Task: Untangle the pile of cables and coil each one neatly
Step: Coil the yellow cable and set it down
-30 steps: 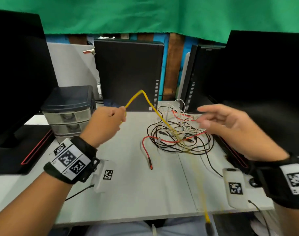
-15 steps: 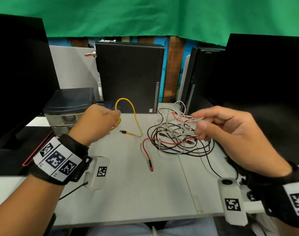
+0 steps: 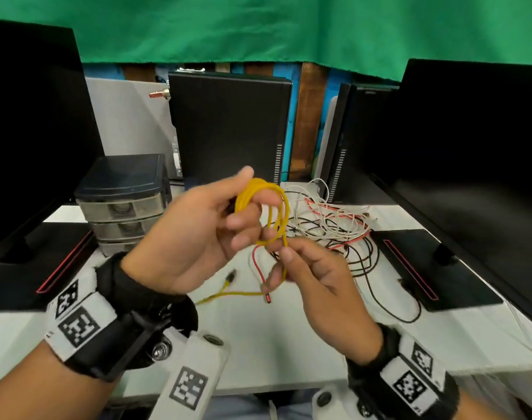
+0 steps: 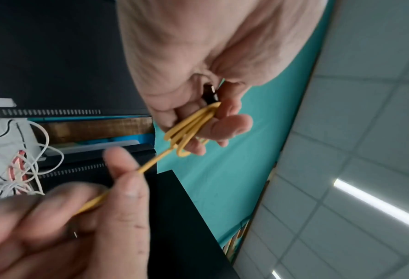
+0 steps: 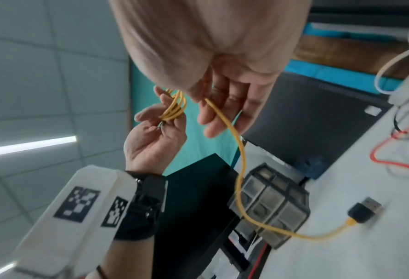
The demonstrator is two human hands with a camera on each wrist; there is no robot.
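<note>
— Loops of the thin yellow rubber-sheathed cable (image 3: 263, 207) are seen gathered in the left hand (image 3: 195, 234), raised above the white bench (image 3: 282, 338). How are they held?

— They are pinched between its thumb and curled fingers (image 4: 225, 126), with one black plug tucked in beside them.

— And the right hand (image 3: 316, 286)?

— Just below and beside the left one, the free run of the same cable is pinched between its thumb and forefinger. From there the cable is trailed down to the bench, where its black USB plug (image 5: 365, 209) is lying.

— Where is the tangled pile of white, black and red cables (image 3: 334, 228)?

— It is left on the bench behind both hands, untouched by them.
</note>
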